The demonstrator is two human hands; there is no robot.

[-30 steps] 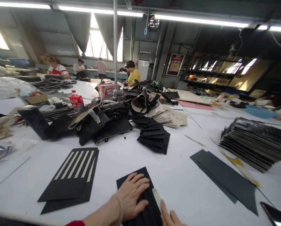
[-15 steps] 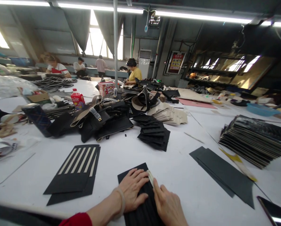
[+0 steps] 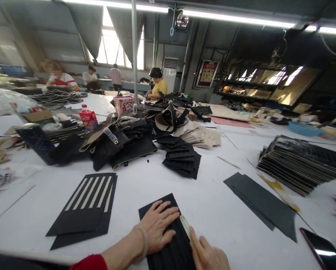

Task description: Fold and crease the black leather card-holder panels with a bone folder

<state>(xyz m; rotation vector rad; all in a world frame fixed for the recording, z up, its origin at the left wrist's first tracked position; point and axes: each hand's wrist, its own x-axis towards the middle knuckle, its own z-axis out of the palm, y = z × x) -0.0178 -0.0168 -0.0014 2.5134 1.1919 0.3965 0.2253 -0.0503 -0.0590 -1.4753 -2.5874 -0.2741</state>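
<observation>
My left hand [image 3: 159,227] lies flat with fingers spread on a dark panel [image 3: 145,213], pressing it against the white table. My right hand [image 3: 209,251] is closed round a pale, flat bone folder [image 3: 185,225], whose tip meets the panel's right edge. Long ridges run down the panel under my hands, and its near end leaves the view. To the left lie two overlapping dark panels [image 3: 75,221], the top one bearing several pale strips. On the right are more plain dark grey panels [image 3: 263,206].
Black bag parts [image 3: 128,146] are heaped across the table's middle, beside small black pieces [image 3: 182,159] and beige pieces [image 3: 201,135]. A tall stack of panels [image 3: 300,165] stands at right, with a phone [image 3: 324,249] nearer me. Co-workers sit and stand farther back.
My right hand has slid the bone folder down the panel's right edge, toward me. My left hand has stayed flat on the panel. The whole view has shifted slightly.
</observation>
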